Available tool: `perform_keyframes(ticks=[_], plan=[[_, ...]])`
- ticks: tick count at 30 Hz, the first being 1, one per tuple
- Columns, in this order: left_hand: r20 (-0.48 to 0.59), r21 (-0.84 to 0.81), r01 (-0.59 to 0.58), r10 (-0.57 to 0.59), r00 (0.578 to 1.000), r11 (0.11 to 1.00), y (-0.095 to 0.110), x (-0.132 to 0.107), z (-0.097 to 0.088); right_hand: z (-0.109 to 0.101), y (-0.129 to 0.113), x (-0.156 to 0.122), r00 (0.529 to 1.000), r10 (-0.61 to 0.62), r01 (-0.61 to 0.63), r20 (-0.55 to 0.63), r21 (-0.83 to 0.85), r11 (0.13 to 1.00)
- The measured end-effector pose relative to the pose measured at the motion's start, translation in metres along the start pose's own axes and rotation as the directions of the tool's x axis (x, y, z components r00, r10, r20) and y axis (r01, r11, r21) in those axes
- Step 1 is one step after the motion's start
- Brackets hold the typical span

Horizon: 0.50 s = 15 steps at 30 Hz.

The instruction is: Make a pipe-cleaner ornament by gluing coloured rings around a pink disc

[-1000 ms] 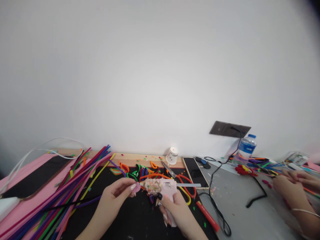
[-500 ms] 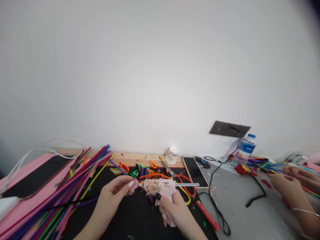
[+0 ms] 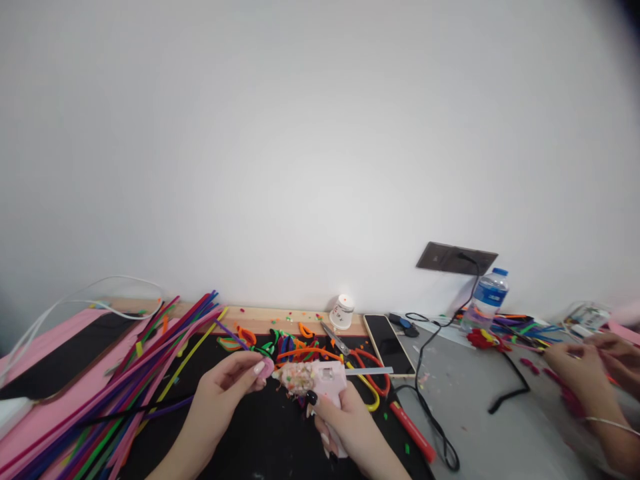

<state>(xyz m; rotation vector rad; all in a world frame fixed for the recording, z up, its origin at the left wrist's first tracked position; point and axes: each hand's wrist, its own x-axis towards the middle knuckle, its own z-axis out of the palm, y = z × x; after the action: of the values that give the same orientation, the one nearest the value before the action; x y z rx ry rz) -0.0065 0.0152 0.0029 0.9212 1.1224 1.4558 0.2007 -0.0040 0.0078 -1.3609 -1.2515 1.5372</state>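
Between the thumb and fingers of my left hand (image 3: 225, 390) is a small pink fuzzy piece (image 3: 267, 367), partly covered by the fingertips. My right hand (image 3: 345, 420) is wrapped round the handle of a pale pink glue gun (image 3: 327, 379), its front crusted with glue and coloured bits. The nozzle points left, close beside the pink piece; whether they touch I cannot tell. A clear glue stick (image 3: 370, 371) juts from the gun's back. Behind it lie scissors (image 3: 336, 339) and a pile of bent pipe cleaners (image 3: 295, 347) on a black mat (image 3: 250, 433).
Long pipe cleaners (image 3: 145, 387) lie over a pink sheet at left. A paper cup (image 3: 342, 312), a phone (image 3: 389, 345), a red tube-like tool (image 3: 413, 430) and a black cord (image 3: 427, 393) are at right. Beyond are a water bottle (image 3: 487, 300) and another person's hands (image 3: 570, 367).
The glue gun has tilted and shifted very slightly left in my right hand. My left hand still pinches the pink piece. The other person's hands have moved a little.
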Motion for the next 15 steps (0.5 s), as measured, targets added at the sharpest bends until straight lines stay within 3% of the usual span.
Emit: perform_keyframes(ticks=[10,15], plan=[[-0.067,0.036,-0.096,0.098,0.993,0.995,-0.004,0.009,-0.007,-0.002,0.002,0.0,0.996,-0.088,0.09,0.028,-0.115,0.989],[-0.141,0.04,-0.14,0.144,0.98,0.989,-0.006,0.014,-0.014,-0.004,-0.015,-0.01,0.957,-0.243,0.28,0.16,-0.282,0.918]])
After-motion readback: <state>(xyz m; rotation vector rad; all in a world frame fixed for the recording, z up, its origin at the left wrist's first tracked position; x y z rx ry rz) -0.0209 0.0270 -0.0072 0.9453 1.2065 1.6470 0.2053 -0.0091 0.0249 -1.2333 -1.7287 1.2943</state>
